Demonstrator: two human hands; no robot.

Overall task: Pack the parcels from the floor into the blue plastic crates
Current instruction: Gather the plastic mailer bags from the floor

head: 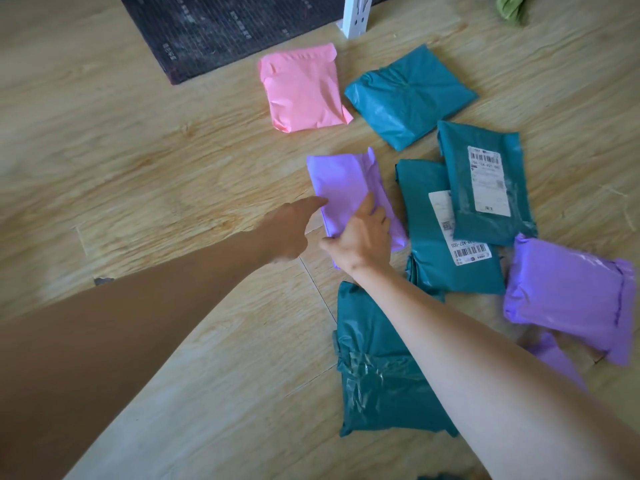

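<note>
Head view: the right hand (360, 240) lies over the near end of a lilac parcel (346, 188) on the floor (138, 150), just above the frame's middle. Its thumb hooks the near edge and its fingers close over the top. The left hand (291, 230) holds nothing; its straight forefinger meets the parcel's 9 o'clock edge, the rest blurred.

The mailer looks soft and slick, so the sound way is probably to slide the left fingers under that edge and lift with both hands, not pinch one corner.

The floor is pale wood-grain plank. A pink parcel (301, 91) lies at 12 o'clock from the lilac one, teal parcels (408, 95) from 1 to 5 o'clock, and a second lilac parcel (568, 299) at 4 o'clock. A dark mat (214, 26) lies at 11 o'clock. No blue crate shows.
</note>
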